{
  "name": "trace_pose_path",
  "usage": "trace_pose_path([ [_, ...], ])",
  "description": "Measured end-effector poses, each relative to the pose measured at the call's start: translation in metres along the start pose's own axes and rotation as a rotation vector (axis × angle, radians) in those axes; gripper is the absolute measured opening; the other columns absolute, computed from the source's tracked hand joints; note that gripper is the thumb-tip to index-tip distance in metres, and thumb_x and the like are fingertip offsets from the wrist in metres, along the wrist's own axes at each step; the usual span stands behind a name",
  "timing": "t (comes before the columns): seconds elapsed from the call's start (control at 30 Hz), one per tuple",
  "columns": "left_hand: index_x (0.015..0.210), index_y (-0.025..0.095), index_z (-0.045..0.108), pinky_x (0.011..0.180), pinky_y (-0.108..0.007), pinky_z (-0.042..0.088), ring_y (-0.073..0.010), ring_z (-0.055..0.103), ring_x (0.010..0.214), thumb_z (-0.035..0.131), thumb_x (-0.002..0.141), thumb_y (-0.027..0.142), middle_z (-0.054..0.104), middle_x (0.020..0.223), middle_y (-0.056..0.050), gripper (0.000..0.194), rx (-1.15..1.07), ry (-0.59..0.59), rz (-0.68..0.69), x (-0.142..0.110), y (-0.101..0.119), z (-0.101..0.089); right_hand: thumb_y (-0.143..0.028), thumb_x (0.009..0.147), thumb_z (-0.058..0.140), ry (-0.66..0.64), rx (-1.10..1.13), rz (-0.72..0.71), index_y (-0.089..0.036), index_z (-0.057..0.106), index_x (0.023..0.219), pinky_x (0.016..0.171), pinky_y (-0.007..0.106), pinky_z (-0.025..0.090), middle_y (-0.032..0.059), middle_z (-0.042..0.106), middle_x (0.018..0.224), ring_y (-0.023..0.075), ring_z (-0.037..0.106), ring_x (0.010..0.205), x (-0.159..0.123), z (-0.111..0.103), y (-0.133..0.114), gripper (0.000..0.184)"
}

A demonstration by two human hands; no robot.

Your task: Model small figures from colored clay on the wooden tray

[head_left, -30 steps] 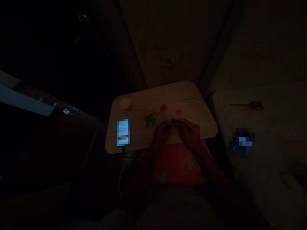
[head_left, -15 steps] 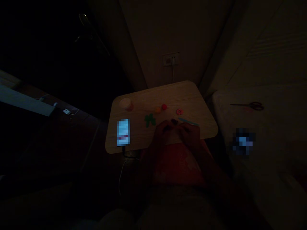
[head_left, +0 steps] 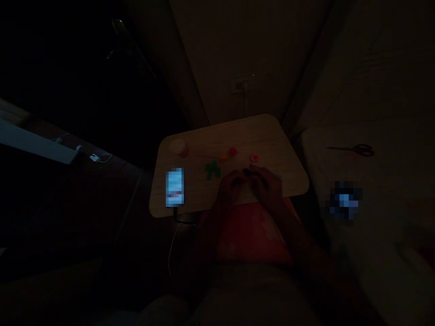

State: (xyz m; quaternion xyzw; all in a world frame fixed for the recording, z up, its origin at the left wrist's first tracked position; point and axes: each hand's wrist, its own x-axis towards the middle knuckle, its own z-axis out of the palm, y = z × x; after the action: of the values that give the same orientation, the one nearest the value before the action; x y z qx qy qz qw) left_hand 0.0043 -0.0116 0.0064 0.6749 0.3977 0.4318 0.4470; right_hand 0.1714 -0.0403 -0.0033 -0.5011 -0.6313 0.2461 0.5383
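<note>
In the dim light my left hand (head_left: 231, 183) is at the table's near side, its fingers curled inward. My right hand (head_left: 268, 183) faces it, fingers bent, the fingertips beside or over a small dark lump (head_left: 247, 172). Whatever lies between the fingers is too dark to make out. A thin light-blue stick (head_left: 279, 176) is mostly covered by my right hand. Just beyond are a pink flower-shaped ring (head_left: 254, 158), a red ball (head_left: 233, 151), an orange lump (head_left: 224, 156) and a green piece with several lobes (head_left: 212, 170), which look like modelling clay.
On the small wooden table (head_left: 204, 199) stand a tub with a pale lid (head_left: 178, 147) and a lit phone (head_left: 174, 187) with a cable. To the right, scissors (head_left: 353, 149) and a blurred-out bright object (head_left: 345, 200) lie on a pale surface. A wall socket (head_left: 242, 83) is behind.
My right hand has shifted slightly left and forward; its fingers now reach the dark lump and cover most of the blue stick. My left hand has barely moved.
</note>
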Motion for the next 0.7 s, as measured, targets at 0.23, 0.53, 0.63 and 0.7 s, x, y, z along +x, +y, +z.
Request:
trace_pose_path([
  [0.23, 0.077, 0.018, 0.061, 0.079, -0.030, 0.046, -0.0183, 0.058, 0.081, 0.051, 0.071, 0.013, 0.062, 0.080, -0.003, 0.013, 0.010, 0.003, -0.015, -0.0003, 0.0014, 0.0004, -0.032, 0.094, 0.063, 0.070, 0.006, 0.018, -0.024, 0.076, 0.103, 0.085, 0.037, 0.059, 0.0075, 0.080, 0.103, 0.0224, 0.075, 0.092, -0.0032, 0.0016, 0.0044, 0.018],
  [0.53, 0.079, 0.018, 0.063, 0.079, -0.030, 0.045, -0.0179, 0.057, 0.080, 0.051, 0.072, 0.013, 0.061, 0.080, -0.002, 0.015, 0.001, 0.001, 0.000, -0.0008, 0.0014, -0.0002, -0.030, 0.094, 0.062, 0.072, -0.041, 0.021, -0.024, 0.077, 0.093, 0.079, 0.035, 0.057, 0.0059, 0.079, 0.094, 0.0212, 0.073, 0.083, -0.0009, 0.0007, 0.0030, 0.016],
  [0.63, 0.077, 0.018, 0.062, 0.077, -0.030, 0.043, -0.0176, 0.055, 0.079, 0.050, 0.071, 0.011, 0.058, 0.078, -0.002, 0.016, 0.017, 0.015, 0.022, -0.0005, -0.0007, -0.0011, -0.031, 0.091, 0.065, 0.074, -0.025, 0.033, -0.023, 0.076, 0.091, 0.075, 0.033, 0.057, 0.0054, 0.079, 0.091, 0.0208, 0.073, 0.080, -0.0014, 0.0016, 0.0046, 0.013],
  [0.7, 0.075, 0.018, 0.061, 0.075, -0.030, 0.043, -0.0173, 0.054, 0.077, 0.050, 0.070, 0.010, 0.057, 0.077, -0.002, 0.015, 0.025, 0.012, 0.030, -0.0005, -0.0016, -0.0018, -0.032, 0.090, 0.067, 0.065, -0.023, 0.034, -0.023, 0.075, 0.089, 0.073, 0.032, 0.056, 0.0051, 0.078, 0.088, 0.0203, 0.072, 0.076, -0.0012, 0.0017, 0.0045, 0.012],
])
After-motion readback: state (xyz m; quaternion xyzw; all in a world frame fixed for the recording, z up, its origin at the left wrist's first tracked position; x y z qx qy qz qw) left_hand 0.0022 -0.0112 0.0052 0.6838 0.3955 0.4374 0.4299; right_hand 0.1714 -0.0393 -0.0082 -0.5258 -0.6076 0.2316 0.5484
